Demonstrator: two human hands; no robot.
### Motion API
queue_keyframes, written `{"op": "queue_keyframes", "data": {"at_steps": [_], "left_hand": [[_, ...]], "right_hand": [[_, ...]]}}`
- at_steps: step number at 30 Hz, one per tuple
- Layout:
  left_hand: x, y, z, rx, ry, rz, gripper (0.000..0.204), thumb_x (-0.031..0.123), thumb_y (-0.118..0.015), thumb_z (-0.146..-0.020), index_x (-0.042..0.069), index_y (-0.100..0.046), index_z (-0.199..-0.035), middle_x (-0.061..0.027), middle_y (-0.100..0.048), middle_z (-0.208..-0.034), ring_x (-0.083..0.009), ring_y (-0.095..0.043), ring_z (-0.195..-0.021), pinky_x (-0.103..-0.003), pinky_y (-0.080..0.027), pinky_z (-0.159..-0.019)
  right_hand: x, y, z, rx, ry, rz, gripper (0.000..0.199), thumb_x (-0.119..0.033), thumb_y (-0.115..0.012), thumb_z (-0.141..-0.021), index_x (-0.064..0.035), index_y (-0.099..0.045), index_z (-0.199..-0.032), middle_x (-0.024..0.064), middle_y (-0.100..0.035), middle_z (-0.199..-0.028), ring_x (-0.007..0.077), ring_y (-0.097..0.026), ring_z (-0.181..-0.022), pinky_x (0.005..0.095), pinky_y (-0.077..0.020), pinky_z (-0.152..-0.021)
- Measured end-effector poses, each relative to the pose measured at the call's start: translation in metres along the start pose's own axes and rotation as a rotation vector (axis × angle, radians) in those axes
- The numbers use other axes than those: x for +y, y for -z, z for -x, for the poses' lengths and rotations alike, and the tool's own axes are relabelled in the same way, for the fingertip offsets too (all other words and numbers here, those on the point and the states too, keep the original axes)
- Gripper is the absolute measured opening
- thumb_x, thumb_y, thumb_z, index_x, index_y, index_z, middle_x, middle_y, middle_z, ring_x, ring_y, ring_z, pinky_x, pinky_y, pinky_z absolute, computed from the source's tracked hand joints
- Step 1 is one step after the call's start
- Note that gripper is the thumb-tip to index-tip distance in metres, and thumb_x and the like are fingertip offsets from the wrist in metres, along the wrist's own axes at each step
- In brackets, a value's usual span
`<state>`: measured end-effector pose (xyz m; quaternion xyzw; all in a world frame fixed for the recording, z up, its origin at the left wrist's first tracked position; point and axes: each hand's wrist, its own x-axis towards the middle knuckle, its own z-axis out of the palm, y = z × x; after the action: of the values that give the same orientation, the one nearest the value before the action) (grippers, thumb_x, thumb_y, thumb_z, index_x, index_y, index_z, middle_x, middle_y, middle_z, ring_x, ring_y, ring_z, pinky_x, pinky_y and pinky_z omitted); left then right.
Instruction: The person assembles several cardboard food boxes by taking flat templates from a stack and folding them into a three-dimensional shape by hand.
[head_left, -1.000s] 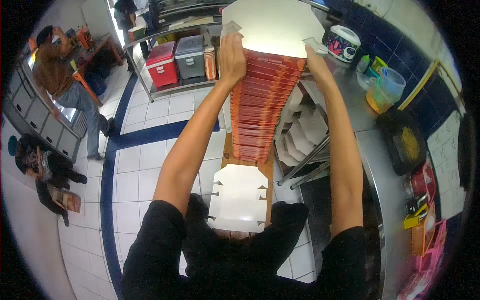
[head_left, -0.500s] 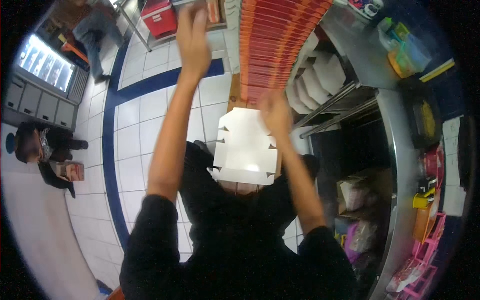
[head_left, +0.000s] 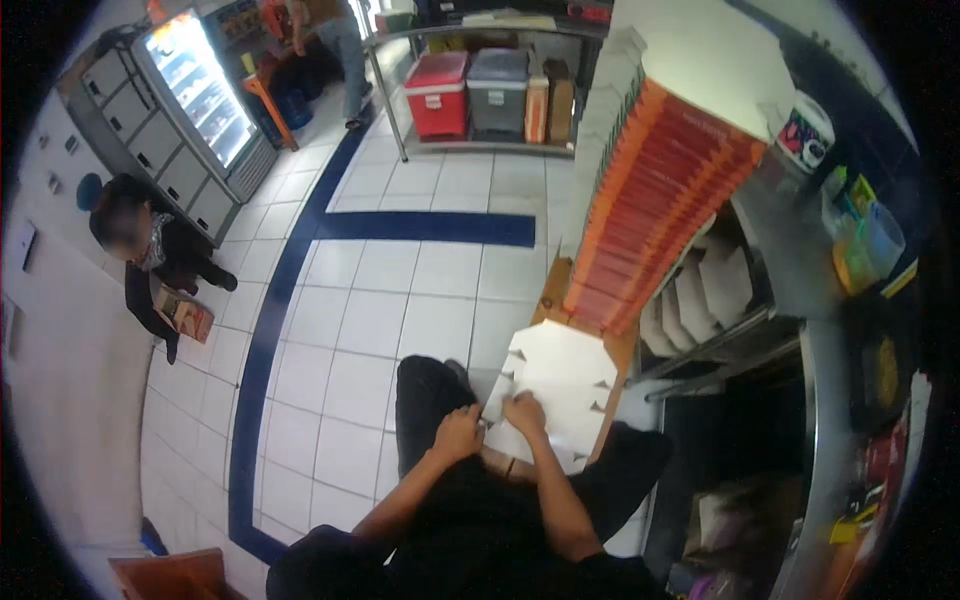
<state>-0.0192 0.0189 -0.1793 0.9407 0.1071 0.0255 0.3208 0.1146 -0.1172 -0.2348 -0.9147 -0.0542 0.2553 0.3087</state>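
Observation:
A flat white cardboard box (head_left: 562,375) with notched side edges lies unfolded on a wooden bench (head_left: 617,352) between my knees. My left hand (head_left: 460,432) is closed on the box's left edge, low near my leg. Just right of it, my right hand (head_left: 525,412) has its fingers curled and pressed together at the crease along that same left side. Both hands touch the one box. Directly beyond it rises a tall stack of red and orange folded boxes (head_left: 665,185), with a white sheet on its top.
Along the right runs a metal counter (head_left: 800,270) with a shelf of white cardboard pieces (head_left: 705,290) beneath. A red cooler (head_left: 438,95) and a grey one (head_left: 497,90) stand on a far rack. On the left, a figure (head_left: 160,245) in dark clothing is by the wall, near lockers and a lit fridge (head_left: 195,90).
Both hands have come down: the left from high beyond the box to its left edge, the right from the stack's base onto the box. The view has swung left and up.

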Motion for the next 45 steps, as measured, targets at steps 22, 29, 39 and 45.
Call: {"op": "queue_keyframes", "data": {"at_steps": [22, 29, 39, 45], "left_hand": [[0.051, -0.038, -0.011, -0.191, -0.205, -0.148, 0.017, 0.017, -0.06, -0.091, 0.002, -0.065, -0.093, -0.0206, -0.071, -0.08, -0.041, -0.071, -0.07, -0.052, -0.058, -0.065], [0.032, -0.038, -0.02, -0.113, -0.186, 0.006, 0.023, 0.022, -0.057, -0.094, 0.002, -0.07, -0.094, -0.022, -0.072, -0.083, -0.04, -0.072, -0.072, -0.051, -0.059, -0.071], [0.043, 0.003, -0.127, 0.072, 0.031, 0.279, 0.036, 0.032, -0.058, -0.098, 0.0, -0.072, -0.089, -0.0261, -0.069, -0.078, -0.0472, -0.068, -0.076, -0.055, -0.055, -0.072], [0.065, -0.007, -0.098, -0.189, -0.193, 0.024, 0.027, 0.026, -0.062, -0.085, 0.002, -0.073, -0.084, -0.0268, -0.07, -0.08, -0.0467, -0.069, -0.077, -0.055, -0.056, -0.077]], "right_hand": [[0.051, 0.008, 0.023, 0.175, 0.361, -0.407, 0.026, -0.021, -0.063, -0.1, 0.0029, -0.07, -0.092, 0.0106, -0.063, -0.064, 0.0137, -0.057, -0.062, 0.0348, -0.0464, -0.058], [0.051, 0.01, 0.036, -0.09, 0.278, -0.493, 0.029, -0.02, -0.059, -0.104, 0.0044, -0.072, -0.098, 0.0065, -0.073, -0.081, 0.0127, -0.065, -0.077, 0.0315, -0.0544, -0.071], [0.057, 0.023, 0.052, -0.213, 0.266, -0.464, 0.022, -0.006, -0.056, -0.101, 0.0097, -0.066, -0.114, 0.0138, -0.073, -0.101, 0.0206, -0.073, -0.085, 0.0351, -0.0654, -0.073], [0.047, 0.033, 0.057, -0.036, 0.376, -0.239, 0.019, -0.003, -0.058, -0.096, 0.0042, -0.072, -0.106, 0.0107, -0.075, -0.091, 0.0156, -0.071, -0.078, 0.0323, -0.0599, -0.069]]}}
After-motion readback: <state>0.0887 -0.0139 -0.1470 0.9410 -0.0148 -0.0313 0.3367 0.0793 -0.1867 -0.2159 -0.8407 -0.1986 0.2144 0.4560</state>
